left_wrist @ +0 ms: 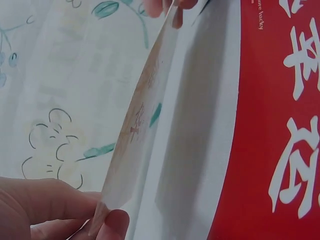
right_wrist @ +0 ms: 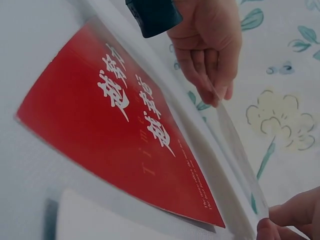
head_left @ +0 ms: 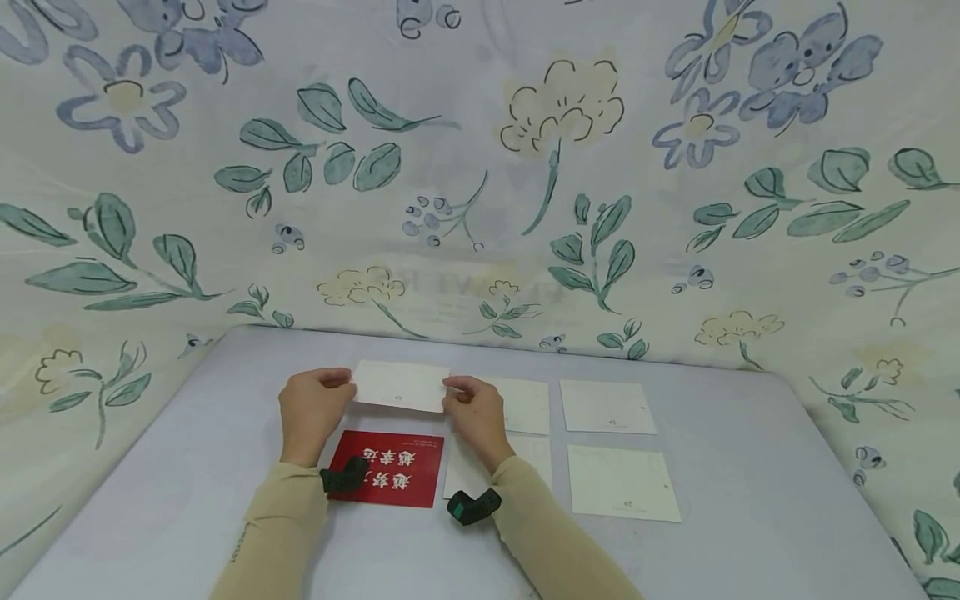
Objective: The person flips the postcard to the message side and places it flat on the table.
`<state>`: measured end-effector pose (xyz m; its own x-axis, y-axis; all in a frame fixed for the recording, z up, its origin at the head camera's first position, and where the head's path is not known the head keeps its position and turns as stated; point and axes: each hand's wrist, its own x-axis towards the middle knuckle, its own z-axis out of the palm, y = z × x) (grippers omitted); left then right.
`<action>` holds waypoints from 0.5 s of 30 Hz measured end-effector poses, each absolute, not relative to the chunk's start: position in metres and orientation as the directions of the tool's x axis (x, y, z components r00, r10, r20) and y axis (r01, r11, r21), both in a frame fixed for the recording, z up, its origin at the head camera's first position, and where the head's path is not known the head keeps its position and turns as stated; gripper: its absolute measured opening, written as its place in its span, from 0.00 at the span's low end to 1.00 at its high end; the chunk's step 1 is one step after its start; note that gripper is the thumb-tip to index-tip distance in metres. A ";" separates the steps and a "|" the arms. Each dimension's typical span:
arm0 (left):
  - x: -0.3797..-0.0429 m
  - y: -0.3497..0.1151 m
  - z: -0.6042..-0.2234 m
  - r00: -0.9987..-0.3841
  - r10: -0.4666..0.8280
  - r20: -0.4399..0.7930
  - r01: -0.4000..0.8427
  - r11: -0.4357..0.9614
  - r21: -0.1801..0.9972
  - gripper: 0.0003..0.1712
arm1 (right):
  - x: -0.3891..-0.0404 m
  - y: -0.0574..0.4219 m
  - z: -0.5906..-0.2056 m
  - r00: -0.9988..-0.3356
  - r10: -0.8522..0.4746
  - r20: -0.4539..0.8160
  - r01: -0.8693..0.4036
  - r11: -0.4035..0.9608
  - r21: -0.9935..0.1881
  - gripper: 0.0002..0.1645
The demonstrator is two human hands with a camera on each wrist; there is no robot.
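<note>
A white card (head_left: 401, 383) is raised off the table, its plain face with a tiny print mark turned up. My left hand (head_left: 311, 412) pinches its left edge between thumb and fingers, and my right hand (head_left: 477, 417) pinches the right edge. The left wrist view shows the card's underside (left_wrist: 137, 120), which bears faint brownish lettering and tilts over the table. Just in front lies a red postcard (head_left: 401, 493) with white Chinese characters, flat on the table. The left wrist's black band partly covers it in the head view.
On the right, white cards lie flat in two rows: one back card (head_left: 528, 404) and one front card (head_left: 536, 475) partly behind my right hand, then another back card (head_left: 607, 408) and front card (head_left: 626, 483). A flower-patterned curtain (head_left: 480, 208) hangs behind the pale table (head_left: 750, 500).
</note>
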<state>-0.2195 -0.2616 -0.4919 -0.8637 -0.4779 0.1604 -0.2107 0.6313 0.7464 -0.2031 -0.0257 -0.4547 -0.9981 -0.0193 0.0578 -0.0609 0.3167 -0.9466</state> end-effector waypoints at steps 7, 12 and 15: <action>-0.214 -0.257 -0.487 -0.871 -0.478 0.113 -0.254 0.635 0.730 0.17 | -0.202 -0.026 -0.456 -0.996 -0.032 0.088 -0.094 0.377 -0.921 0.13; -0.194 -0.240 -0.455 -0.879 -0.459 0.126 -0.233 0.647 0.726 0.14 | -0.202 -0.025 -0.457 -0.991 -0.041 0.130 -0.135 0.397 -0.908 0.13; -0.181 -0.228 -0.430 -0.883 -0.457 0.103 -0.236 0.624 0.745 0.15 | -0.202 -0.025 -0.457 -0.986 -0.050 0.159 -0.165 0.428 -0.889 0.12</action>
<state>-0.1810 -0.2278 -0.4303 -0.8834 -0.4572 0.1032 -0.2362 0.6244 0.7446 -0.2020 -0.0251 -0.4574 -0.9860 -0.0497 0.1594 -0.1652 0.4276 -0.8887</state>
